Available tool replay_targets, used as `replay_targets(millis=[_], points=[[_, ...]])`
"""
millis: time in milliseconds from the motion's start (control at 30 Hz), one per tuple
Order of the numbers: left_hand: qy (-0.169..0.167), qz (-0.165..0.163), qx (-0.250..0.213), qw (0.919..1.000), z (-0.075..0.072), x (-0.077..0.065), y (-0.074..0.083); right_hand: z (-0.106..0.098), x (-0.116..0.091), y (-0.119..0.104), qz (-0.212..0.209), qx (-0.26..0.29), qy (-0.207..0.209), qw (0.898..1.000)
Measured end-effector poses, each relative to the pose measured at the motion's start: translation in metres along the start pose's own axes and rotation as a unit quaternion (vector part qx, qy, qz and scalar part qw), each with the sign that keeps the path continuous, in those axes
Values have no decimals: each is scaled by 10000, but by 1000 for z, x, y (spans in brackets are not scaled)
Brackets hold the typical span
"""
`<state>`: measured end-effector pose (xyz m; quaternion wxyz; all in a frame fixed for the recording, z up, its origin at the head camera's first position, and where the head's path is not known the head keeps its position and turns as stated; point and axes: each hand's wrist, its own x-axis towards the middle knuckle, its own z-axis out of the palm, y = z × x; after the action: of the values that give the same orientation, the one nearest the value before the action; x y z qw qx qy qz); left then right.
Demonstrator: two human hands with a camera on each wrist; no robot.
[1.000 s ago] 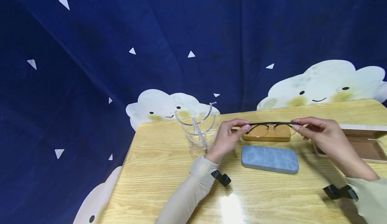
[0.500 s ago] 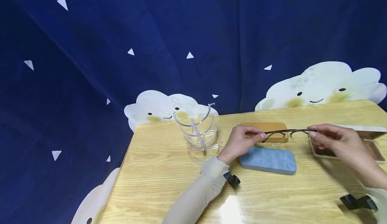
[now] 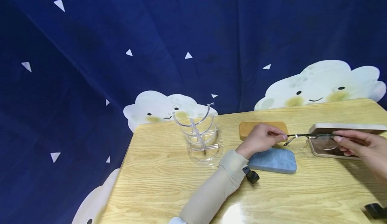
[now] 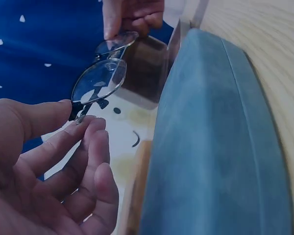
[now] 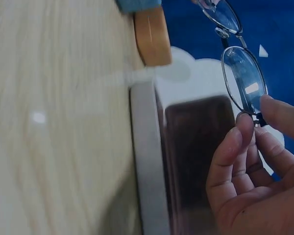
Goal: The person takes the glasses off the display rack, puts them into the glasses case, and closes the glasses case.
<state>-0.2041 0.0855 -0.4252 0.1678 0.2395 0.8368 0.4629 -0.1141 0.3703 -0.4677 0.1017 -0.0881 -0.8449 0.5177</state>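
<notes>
Both hands hold a pair of glasses (image 3: 297,142) with a black upper rim and thin metal lower rims. In the head view my left hand (image 3: 263,139) pinches its left end, above the blue glasses case (image 3: 273,160). My right hand (image 3: 361,145) pinches the other end, over the open glasses case (image 3: 320,151) with a brown inside and a pale rim. The right lens overlaps that case in this view. Thumb and fingers meet at the hinge corner in the left wrist view, where the temples look folded behind the lenses (image 4: 100,81).
An orange-brown glasses case (image 3: 248,128) lies behind the blue one, partly hidden by my left hand. A clear tiered display stand (image 3: 198,136) is on the left of the wooden table (image 3: 157,170). A dark blue curtain (image 3: 169,32) with clouds hangs behind.
Both hands have moved to the right with the glasses, from in front of the orange-brown case to partly over the open case. The cases and the stand have stayed put.
</notes>
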Motion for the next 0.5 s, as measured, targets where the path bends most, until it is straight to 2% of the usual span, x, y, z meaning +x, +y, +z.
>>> replay_targets(millis=[33, 233, 367, 500], points=[[-28, -17, -16, 10000, 3, 3, 1, -3, 0, 4, 42, -24, 10, 10000], [-137, -76, 142, 9998, 20, 18, 12, -19, 6, 31, 80, 838, 220, 9962], [-153, -191, 319, 9992, 31, 27, 20, -33, 12, 49, -41, 1926, 68, 9813], [-142, -447, 327, 9984, 43, 32, 24, -43, 17, 67, 2, 2459, -91, 9692]])
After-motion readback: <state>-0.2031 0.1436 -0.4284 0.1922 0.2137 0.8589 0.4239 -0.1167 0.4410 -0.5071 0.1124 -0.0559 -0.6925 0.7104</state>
